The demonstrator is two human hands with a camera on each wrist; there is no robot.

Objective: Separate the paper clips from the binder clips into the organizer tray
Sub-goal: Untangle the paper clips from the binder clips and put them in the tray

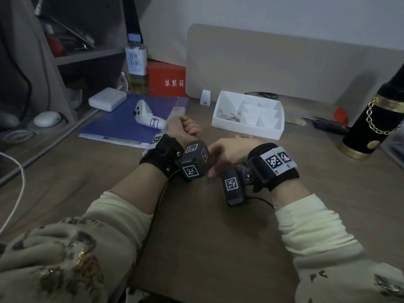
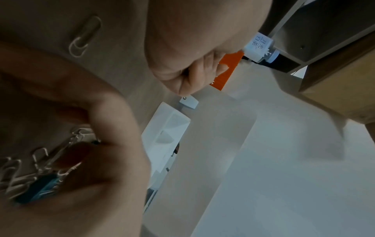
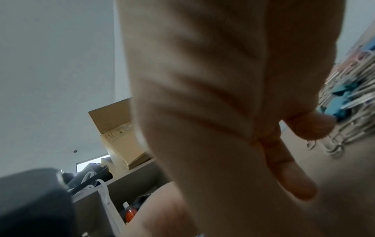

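My left hand (image 1: 185,127) is a curled fist held above the desk near the blue folder; nothing shows inside it (image 2: 182,61). My right hand (image 1: 225,149) hovers low over the desk, with loosely bent fingers (image 3: 292,176) that grip nothing. A mixed pile of silver paper clips and blue binder clips (image 2: 34,179) lies just beyond it (image 3: 349,104), mostly hidden in the head view (image 1: 242,136). One lone paper clip (image 1: 208,181) lies on the desk below my right fingertips (image 2: 85,36). The white organizer tray (image 1: 269,133) stands behind, with several paper clips (image 1: 229,114) in its left compartment.
A blue folder (image 1: 122,125) with a white controller (image 1: 146,117) on it lies at the left. A tea bottle (image 1: 136,66) and a red box (image 1: 167,78) stand behind it. At the right are a black and gold cylinder (image 1: 371,119) and a screwdriver (image 1: 328,124). A low panel (image 1: 284,66) backs the desk.
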